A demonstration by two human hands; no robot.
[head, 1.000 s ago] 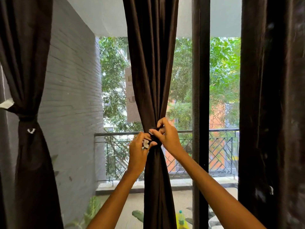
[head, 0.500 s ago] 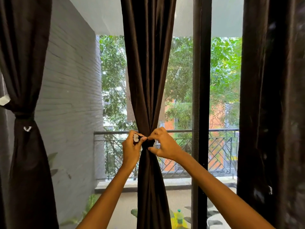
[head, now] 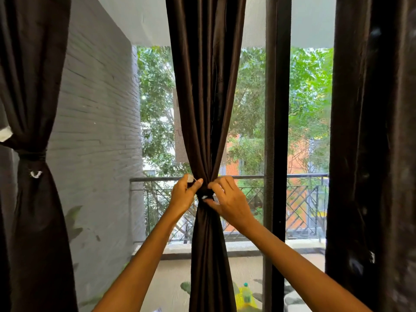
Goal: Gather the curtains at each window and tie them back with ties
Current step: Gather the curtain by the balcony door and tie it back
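Observation:
A dark brown middle curtain (head: 206, 86) hangs in front of the window, gathered into a narrow waist by a dark tie (head: 204, 192) with a small white patch. My left hand (head: 183, 195) pinches the tie's white-tipped end at the left of the waist. My right hand (head: 229, 202) grips the tie from the right, thumb under it. The left curtain (head: 31, 210) is gathered and held by its own dark tie (head: 31, 156). The right curtain (head: 373, 154) hangs loose.
A dark window frame post (head: 277, 131) stands just right of my right hand. Beyond the glass lie a balcony railing (head: 292, 176), a grey brick wall (head: 96, 131), trees, and a yellow bottle (head: 245, 293) on the balcony floor.
The tie has been drawn tighter around the middle curtain, narrowing its waist. My hands have shifted slightly, the left pulling its white-tipped end out to the left.

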